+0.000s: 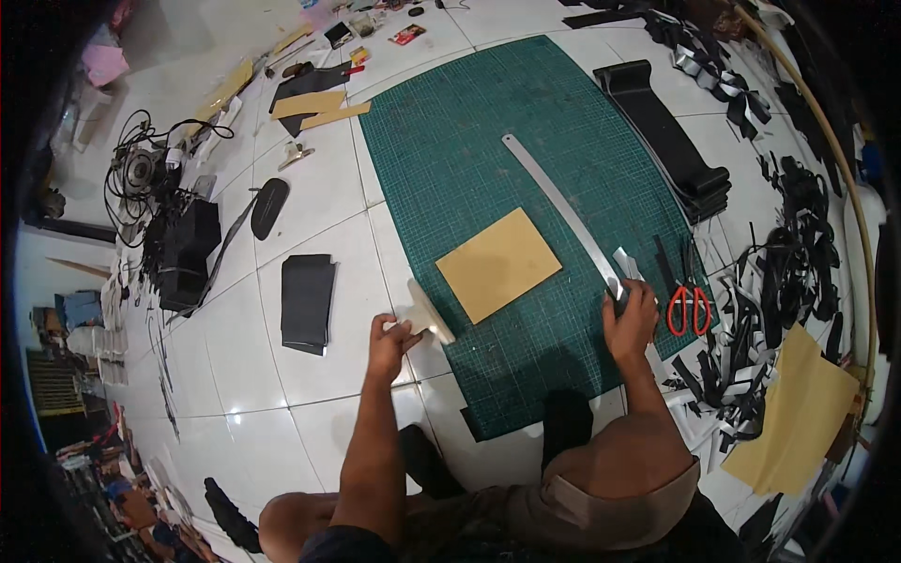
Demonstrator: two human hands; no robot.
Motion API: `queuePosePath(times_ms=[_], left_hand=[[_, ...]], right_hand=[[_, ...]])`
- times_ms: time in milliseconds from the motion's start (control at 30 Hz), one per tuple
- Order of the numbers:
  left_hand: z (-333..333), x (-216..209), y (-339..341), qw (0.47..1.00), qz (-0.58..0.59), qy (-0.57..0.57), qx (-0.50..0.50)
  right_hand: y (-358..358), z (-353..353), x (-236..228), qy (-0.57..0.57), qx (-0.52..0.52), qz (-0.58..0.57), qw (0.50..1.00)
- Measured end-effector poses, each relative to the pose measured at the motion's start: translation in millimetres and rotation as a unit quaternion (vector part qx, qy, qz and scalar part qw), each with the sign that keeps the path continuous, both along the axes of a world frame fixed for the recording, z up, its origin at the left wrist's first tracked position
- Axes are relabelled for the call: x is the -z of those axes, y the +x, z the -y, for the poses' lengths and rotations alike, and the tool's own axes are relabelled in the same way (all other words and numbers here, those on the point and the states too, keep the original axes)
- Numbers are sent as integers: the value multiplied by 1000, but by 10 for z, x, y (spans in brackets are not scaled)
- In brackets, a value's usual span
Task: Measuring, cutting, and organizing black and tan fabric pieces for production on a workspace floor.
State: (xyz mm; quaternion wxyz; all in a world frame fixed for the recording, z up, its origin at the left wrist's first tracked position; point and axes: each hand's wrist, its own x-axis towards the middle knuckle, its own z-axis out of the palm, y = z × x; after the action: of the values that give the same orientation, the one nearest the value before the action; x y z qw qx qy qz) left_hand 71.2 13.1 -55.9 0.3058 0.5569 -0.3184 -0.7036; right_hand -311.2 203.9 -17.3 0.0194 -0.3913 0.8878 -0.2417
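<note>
My left hand (387, 349) is beside the left edge of the green cutting mat (441, 169), fingers curled and pinching a pale cream strip (432, 311) that stands tilted and partly blurred. Over on the right, my right hand (633, 324) is closed around the near end of a long metal ruler (570, 218). A small dark part shows at its fingertips; I cannot make out whether it belongs to the ruler. Between the hands, a tan rectangular sheet (499, 266) lies flat on the mat, apart from both.
Red-handled scissors (689, 310) lie right of my right hand. Stacked black strips (666, 141) rest along the mat's right side, with scrap piles (741, 375) and a large tan sheet (793, 413) beyond. Black pieces (307, 302) sit on the tiles at left, near a black box (190, 253).
</note>
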Motion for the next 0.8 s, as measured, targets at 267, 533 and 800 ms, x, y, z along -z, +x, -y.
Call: queuePosePath(times_ms=[267, 533, 800], left_hand=[[-328, -598, -612, 951, -68, 80, 291], [-650, -449, -1372, 921, 51, -111, 370], [-151, -61, -1322, 866, 413, -232, 164]], right_hand=[[673, 114, -172, 55, -182, 503, 843], [385, 68, 144, 112, -185, 643, 735], [-2, 723, 4, 52, -170, 229, 957]])
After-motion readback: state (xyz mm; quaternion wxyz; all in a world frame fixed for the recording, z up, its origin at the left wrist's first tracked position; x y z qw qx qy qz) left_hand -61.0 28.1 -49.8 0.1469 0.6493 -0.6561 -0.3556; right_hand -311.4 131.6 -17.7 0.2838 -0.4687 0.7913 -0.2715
